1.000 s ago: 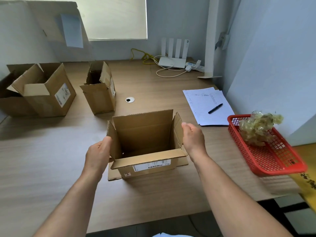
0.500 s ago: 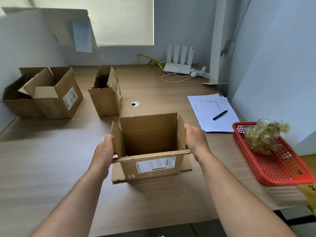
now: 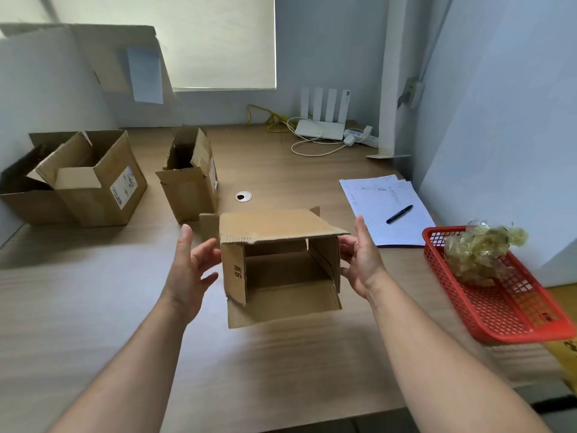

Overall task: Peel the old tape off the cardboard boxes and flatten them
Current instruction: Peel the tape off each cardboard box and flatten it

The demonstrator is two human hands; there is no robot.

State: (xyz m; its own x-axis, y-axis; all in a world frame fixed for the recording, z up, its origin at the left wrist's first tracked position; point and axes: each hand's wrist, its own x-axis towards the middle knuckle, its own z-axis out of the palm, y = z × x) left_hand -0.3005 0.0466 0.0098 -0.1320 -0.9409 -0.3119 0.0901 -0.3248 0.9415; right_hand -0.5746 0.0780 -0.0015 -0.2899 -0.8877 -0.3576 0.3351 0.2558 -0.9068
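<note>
Between the two hands, the cardboard box (image 3: pixel 281 270) sits over the table (image 3: pixel 93 307), tipped so its open end faces the person. The left hand (image 3: pixel 190 270) is spread wide, its fingertips at the box's left flap. The right hand (image 3: pixel 359 260) is loosely open, with its fingers touching the right wall. Beyond the left hand stand more open boxes (image 3: pixel 93 189). To the right of the right hand, a red basket (image 3: pixel 515 310) holds a wad of tape (image 3: pixel 480 254). Beyond that hand lie papers (image 3: pixel 374 198) with a pen (image 3: pixel 399 210).

box (image 3: pixel 281 270): tipped from upright, opening now faces the person
left hand (image 3: pixel 187 273): fingers uncurled, spread beside it
</note>
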